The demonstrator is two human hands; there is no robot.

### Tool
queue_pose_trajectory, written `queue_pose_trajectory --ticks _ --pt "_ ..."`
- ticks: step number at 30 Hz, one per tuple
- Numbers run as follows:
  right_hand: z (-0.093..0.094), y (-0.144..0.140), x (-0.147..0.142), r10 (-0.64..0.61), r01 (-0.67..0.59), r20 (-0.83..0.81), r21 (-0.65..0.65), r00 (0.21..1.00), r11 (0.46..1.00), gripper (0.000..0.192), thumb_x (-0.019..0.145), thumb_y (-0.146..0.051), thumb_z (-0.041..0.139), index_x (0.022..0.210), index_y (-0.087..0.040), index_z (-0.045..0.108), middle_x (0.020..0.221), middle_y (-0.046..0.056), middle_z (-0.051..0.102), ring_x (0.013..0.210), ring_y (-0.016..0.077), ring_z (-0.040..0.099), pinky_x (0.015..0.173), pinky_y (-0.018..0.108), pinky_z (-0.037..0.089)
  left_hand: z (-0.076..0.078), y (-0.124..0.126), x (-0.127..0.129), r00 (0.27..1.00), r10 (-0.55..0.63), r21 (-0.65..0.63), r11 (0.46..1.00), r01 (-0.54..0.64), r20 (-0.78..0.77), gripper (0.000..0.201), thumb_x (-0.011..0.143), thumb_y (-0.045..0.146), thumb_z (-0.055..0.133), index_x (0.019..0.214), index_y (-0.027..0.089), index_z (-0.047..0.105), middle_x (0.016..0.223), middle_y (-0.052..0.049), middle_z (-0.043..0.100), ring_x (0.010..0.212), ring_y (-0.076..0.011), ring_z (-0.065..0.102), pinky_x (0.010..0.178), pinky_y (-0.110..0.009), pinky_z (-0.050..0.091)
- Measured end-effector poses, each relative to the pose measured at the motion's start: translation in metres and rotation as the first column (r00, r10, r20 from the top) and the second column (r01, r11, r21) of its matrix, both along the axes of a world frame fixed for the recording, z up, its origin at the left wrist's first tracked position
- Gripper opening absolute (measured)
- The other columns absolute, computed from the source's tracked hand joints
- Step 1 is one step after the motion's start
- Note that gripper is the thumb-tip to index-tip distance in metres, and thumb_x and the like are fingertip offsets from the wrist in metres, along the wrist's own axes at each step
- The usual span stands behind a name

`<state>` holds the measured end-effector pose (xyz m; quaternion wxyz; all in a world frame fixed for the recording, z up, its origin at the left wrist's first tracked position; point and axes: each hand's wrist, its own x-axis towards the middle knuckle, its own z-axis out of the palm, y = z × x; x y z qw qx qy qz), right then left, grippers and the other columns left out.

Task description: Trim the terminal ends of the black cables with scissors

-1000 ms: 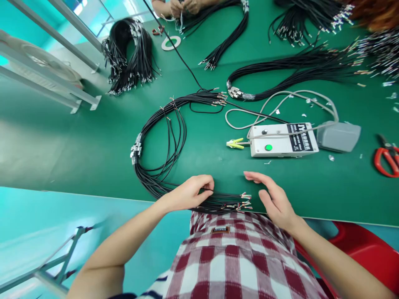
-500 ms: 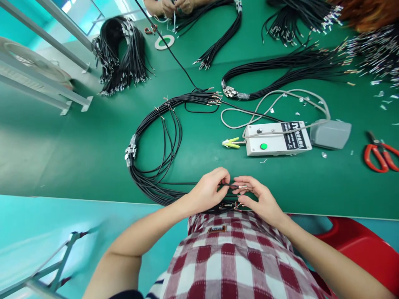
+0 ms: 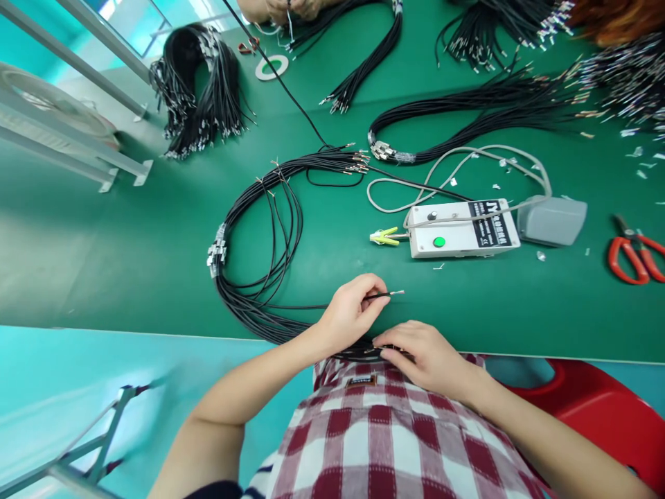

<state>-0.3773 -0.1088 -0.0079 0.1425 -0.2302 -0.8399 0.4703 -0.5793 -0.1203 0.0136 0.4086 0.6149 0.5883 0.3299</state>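
My left hand point(image 3: 356, 308) is closed in a pinch on a black cable point(image 3: 378, 296). Its pale stripped end sticks out to the right, just above the green table. Lower down at the table's front edge, my right hand point(image 3: 423, 353) has its thumb and fingers around the loose ends of a cable bundle point(image 3: 249, 303); which strands lie between them is partly hidden. That bundle curves in a large C to the left, with silvery connectors point(image 3: 217, 251) bound at its bend. Its other ends point(image 3: 356, 163) lie farther back.
A white box with a green button point(image 3: 465, 230) and a yellow-green clip point(image 3: 385, 237) lies beyond my hands, beside a grey pedal point(image 3: 551, 220). Red-handled cutters point(image 3: 634, 253) are at right. More cable bundles point(image 3: 200, 90) lie behind; another person's hands point(image 3: 296, 8) work at the back.
My right hand has moved away from the held cable's end, down and toward me to the bundle ends. My left hand keeps the cable, its tip raised slightly.
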Motion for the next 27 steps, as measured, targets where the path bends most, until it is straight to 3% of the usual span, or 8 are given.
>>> queue_pose_trajectory --ticks 2,4,6,8,11,15,20,27 --pt "0.004 0.007 0.000 -0.035 0.035 0.005 -0.028 0.999 0.999 0.016 0.096 -0.027 0.059 0.107 -0.025 0.071 0.103 0.002 0.078 0.094 0.0191 0.072 0.087 0.035 0.054 -0.001 0.001 0.003 0.999 0.029 -0.002 1.000 -0.029 0.017 0.009 0.092 0.027 0.058 0.088 0.020 0.060 0.081 -0.002 0.062 0.074 -0.0149 0.055 0.068 -0.027 0.045" --pt "0.005 0.018 -0.003 -0.199 0.196 -0.019 -0.124 0.980 0.973 0.014 0.094 -0.030 0.061 0.102 -0.024 0.072 0.100 0.003 0.078 0.090 0.0192 0.072 0.085 0.034 0.056 -0.001 0.001 0.005 0.992 0.066 -0.048 0.997 -0.061 0.107 0.012 0.092 0.030 0.060 0.087 0.019 0.063 0.077 -0.002 0.064 0.070 -0.0142 0.057 0.066 -0.026 0.046" --pt "0.005 0.031 -0.007 -0.389 0.356 -0.064 -0.289 0.919 0.889 0.015 0.093 -0.036 0.063 0.096 -0.023 0.071 0.094 0.004 0.077 0.084 0.0195 0.072 0.081 0.035 0.057 -0.001 0.001 0.004 0.962 0.125 -0.139 0.986 -0.092 0.244 0.016 0.091 0.033 0.061 0.089 0.018 0.066 0.073 -0.001 0.067 0.060 -0.0117 0.056 0.058 -0.025 0.046" --pt "0.005 0.041 -0.013 -0.520 0.417 -0.103 -0.474 0.848 0.775 0.020 0.090 -0.041 0.067 0.094 -0.022 0.069 0.089 0.004 0.077 0.080 0.0192 0.072 0.078 0.035 0.058 -0.001 0.001 0.003 0.921 0.187 -0.211 0.970 -0.119 0.341 0.021 0.092 0.036 0.061 0.093 0.016 0.069 0.072 -0.002 0.068 0.049 -0.0089 0.052 0.051 -0.023 0.044" --pt "0.007 0.050 -0.022 -0.600 0.395 -0.123 -0.645 0.791 0.654 0.026 0.085 -0.045 0.072 0.095 -0.021 0.068 0.086 0.004 0.076 0.074 0.0174 0.070 0.076 0.035 0.058 0.001 0.001 0.001 0.893 0.233 -0.239 0.960 -0.147 0.385 0.027 0.092 0.040 0.061 0.096 0.014 0.070 0.074 -0.003 0.070 0.045 -0.0074 0.051 0.047 -0.022 0.043" --pt "0.012 0.054 -0.033 -0.633 0.344 -0.124 -0.752 0.764 0.563 0.029 0.080 -0.046 0.075 0.092 -0.021 0.069 0.078 0.001 0.071 0.067 0.0135 0.062 0.068 0.030 0.054 0.001 0.000 0.000 0.896 0.228 -0.231 0.962 -0.146 0.381 0.031 0.093 0.043 0.059 0.098 0.014 0.069 0.073 -0.003 0.070 0.043 -0.0066 0.049 0.045 -0.021 0.041" --pt "0.014 0.058 -0.042 -0.661 0.270 -0.078 -0.873 0.746 0.407 0.028 0.075 -0.043 0.080 0.088 -0.020 0.069 0.072 -0.002 0.066 0.061 0.0087 0.055 0.060 0.024 0.045 0.001 0.000 0.000 0.901 0.219 -0.223 0.964 -0.142 0.374 0.031 0.095 0.042 0.056 0.099 0.014 0.068 0.073 -0.003 0.069 0.043 -0.0055 0.044 0.042 -0.020 0.035" --pt "0.013 0.055 -0.049 -0.667 0.220 -0.031 -0.932 0.744 0.289 0.030 0.067 -0.038 0.085 0.082 -0.020 0.066 0.066 -0.004 0.062 0.058 0.0072 0.049 0.058 0.022 0.040 0.001 0.000 0.000 0.904 0.202 -0.204 0.970 -0.131 0.378 0.032 0.096 0.043 0.054 0.097 0.013 0.066 0.071 -0.002 0.067 0.044 -0.0050 0.039 0.042 -0.019 0.030"
